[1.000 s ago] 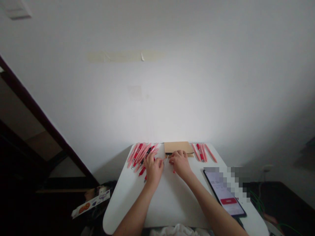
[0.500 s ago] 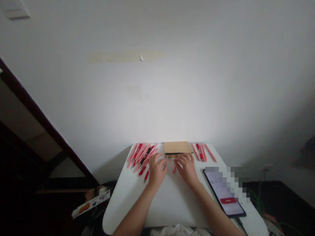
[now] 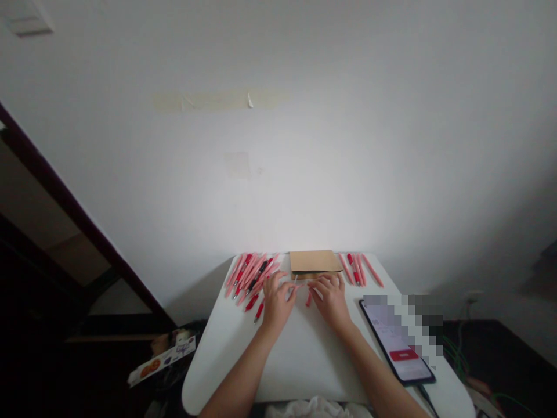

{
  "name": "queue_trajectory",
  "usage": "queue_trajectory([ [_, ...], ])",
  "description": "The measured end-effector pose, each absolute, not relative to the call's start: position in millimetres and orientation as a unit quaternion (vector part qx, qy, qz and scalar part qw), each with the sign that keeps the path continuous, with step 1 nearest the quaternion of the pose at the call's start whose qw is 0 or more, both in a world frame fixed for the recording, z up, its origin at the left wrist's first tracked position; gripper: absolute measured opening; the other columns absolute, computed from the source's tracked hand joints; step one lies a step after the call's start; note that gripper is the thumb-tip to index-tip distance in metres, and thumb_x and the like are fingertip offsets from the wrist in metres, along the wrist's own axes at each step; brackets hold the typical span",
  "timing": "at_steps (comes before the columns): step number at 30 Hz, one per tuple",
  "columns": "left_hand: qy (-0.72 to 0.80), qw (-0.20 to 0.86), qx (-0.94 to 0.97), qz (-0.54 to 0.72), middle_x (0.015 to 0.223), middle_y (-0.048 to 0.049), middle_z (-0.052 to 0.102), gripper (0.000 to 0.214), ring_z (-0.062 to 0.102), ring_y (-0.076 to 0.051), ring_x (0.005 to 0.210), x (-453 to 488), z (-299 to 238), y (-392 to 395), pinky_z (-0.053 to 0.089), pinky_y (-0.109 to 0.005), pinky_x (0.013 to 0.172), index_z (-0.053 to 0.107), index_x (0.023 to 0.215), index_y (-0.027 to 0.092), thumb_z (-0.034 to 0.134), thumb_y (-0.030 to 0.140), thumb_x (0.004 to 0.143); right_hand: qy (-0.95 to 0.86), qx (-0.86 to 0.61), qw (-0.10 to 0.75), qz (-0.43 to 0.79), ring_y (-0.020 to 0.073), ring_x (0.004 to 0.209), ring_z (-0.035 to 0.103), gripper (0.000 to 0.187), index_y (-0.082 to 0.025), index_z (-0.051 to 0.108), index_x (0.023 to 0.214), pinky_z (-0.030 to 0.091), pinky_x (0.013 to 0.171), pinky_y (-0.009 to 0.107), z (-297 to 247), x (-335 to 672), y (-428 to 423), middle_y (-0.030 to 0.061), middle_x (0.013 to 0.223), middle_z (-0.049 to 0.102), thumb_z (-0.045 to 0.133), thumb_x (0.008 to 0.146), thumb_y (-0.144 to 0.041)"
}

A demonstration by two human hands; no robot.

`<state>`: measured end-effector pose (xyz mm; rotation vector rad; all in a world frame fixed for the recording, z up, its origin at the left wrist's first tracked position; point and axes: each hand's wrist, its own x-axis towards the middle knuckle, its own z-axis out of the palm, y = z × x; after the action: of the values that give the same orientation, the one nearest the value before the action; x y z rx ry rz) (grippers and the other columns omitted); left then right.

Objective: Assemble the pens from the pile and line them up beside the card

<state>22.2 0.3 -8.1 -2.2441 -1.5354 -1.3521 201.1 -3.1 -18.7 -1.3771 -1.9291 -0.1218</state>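
Near the far middle of the table, my left hand (image 3: 277, 296) and my right hand (image 3: 329, 295) face each other. Both pinch a thin pink pen part (image 3: 301, 284) between thumb and fingertips; its ends are hidden by the fingers. A short pink pen piece (image 3: 308, 299) lies on the table just below the fingertips. By my left fingers a thin pale stick (image 3: 296, 279) shows, too small to identify. Left of my left hand is a heap of pink, red and black pens (image 3: 248, 276). A brown folded card or notebook (image 3: 315, 262) lies just beyond both hands.
Several pink pens and a red one (image 3: 354, 270) lie in a row at the table's far right. A phone (image 3: 395, 342) with a lit screen and a cable rests on the right side of the white table (image 3: 304, 360). The wall (image 3: 304, 191) rises directly behind.
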Motion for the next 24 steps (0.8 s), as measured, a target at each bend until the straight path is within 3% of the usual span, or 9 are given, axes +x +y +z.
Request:
queue_trajectory([
  [15, -0.492, 0.017, -0.755, -0.433, 0.117, -0.0069, 0.06, 0.015, 0.054, -0.025, 0.114, 22, -13, 1, 0.046, -0.048, 0.1, 0.074, 0.083, 0.024, 0.068, 0.01, 0.08, -0.764, -0.513, 0.387, -0.052, 0.0234, 0.103, 0.056, 0.012, -0.03, 0.072, 0.094, 0.016, 0.112, 0.053, -23, 199, -2, 0.0004, 0.092, 0.072, 0.065, 0.09, -0.022],
  [24, -0.501, -0.029, -0.758, -0.417, 0.119, -0.0074, 0.061, 0.006, 0.054, -0.027, 0.115, 22, -16, 2, 0.045, -0.051, 0.101, 0.077, 0.084, 0.025, 0.073, 0.021, 0.081, -0.755, -0.52, 0.401, 0.012, 0.0236, 0.1, 0.056, 0.012, -0.032, 0.074, 0.095, 0.024, 0.107, 0.051, -31, 201, -1, 0.001, 0.097, 0.072, 0.066, 0.089, -0.026],
])
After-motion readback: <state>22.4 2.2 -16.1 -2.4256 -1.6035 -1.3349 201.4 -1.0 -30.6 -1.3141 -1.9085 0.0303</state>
